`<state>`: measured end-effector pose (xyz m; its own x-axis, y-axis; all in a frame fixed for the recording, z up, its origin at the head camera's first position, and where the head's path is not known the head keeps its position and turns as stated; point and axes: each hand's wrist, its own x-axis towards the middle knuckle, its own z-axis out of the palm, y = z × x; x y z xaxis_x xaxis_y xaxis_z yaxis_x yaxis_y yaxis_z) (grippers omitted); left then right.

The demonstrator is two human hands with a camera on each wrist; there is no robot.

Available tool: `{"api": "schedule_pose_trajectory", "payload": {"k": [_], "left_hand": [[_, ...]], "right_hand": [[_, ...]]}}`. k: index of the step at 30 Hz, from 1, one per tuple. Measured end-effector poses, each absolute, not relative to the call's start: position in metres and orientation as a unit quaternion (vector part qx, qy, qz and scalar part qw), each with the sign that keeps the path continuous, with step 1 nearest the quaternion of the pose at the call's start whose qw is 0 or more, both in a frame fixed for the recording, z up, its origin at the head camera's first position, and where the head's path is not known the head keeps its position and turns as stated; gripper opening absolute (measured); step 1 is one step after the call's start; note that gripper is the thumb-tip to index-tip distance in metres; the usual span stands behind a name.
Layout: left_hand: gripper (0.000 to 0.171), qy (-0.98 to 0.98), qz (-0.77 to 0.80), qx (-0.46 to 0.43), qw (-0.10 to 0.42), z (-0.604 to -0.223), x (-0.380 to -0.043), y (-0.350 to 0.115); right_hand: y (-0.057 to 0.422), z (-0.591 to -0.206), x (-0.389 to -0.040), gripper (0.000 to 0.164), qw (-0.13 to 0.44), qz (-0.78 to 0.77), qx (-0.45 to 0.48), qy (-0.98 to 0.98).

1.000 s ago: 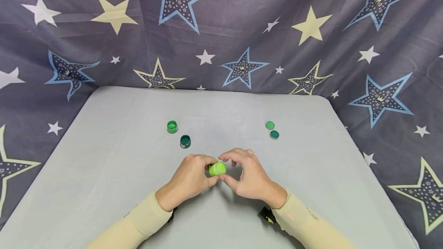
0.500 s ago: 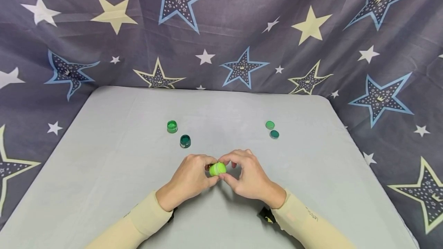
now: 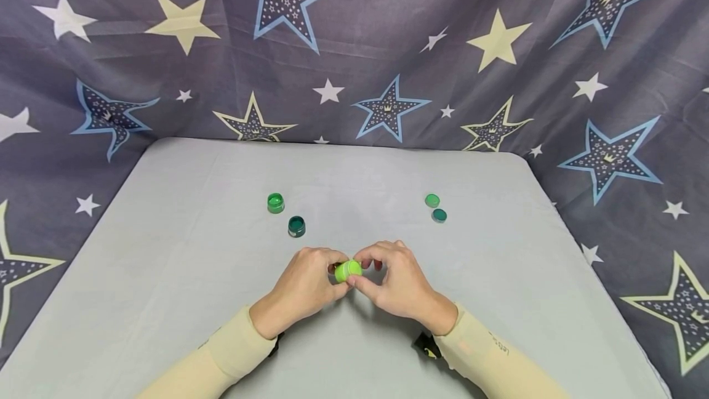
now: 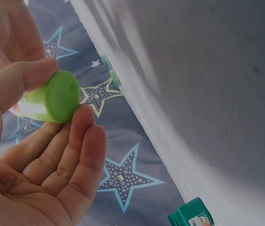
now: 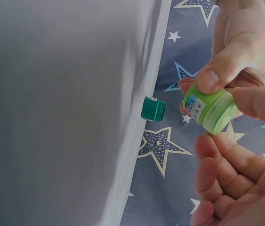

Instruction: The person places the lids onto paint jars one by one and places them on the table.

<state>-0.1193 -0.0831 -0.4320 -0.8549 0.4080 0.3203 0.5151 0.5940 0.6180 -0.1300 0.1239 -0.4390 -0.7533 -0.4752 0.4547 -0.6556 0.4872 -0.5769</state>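
My left hand (image 3: 301,279) holds a small light green paint jar (image 3: 344,273), tilted so that its lid faces right. Its thumb and fingertips lie round the jar body, and the smooth base (image 4: 68,96) shows in the left wrist view. From the other side my right hand (image 3: 401,282) pinches the rim of the translucent lid (image 5: 220,114) between thumb and finger. The lid sits on the jar. A label (image 5: 196,107) with print shows on the jar's side in the right wrist view.
Beyond the left hand stand two lidless jars, one bright green (image 3: 276,207) and one dark teal (image 3: 296,230). Two round lids, green (image 3: 432,201) and teal (image 3: 439,215), lie at the right. A star-patterned cloth (image 3: 421,29) hangs behind the pale table (image 3: 183,251).
The right hand's finger and thumb have closed in from beside the jar onto its lid. The left hand and the jar have stayed nearly in place.
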Motion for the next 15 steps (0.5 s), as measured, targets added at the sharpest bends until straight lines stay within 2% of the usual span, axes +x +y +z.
{"api": "schedule_pose_trajectory", "payload": {"k": [15], "left_hand": [[0.023,-0.893,-0.364,-0.257,0.069,-0.4314,-0.1182,-0.0826]], "right_hand": [[0.1232,-0.4411,-0.1312,0.021,0.128,0.366,0.31,-0.868]]}}
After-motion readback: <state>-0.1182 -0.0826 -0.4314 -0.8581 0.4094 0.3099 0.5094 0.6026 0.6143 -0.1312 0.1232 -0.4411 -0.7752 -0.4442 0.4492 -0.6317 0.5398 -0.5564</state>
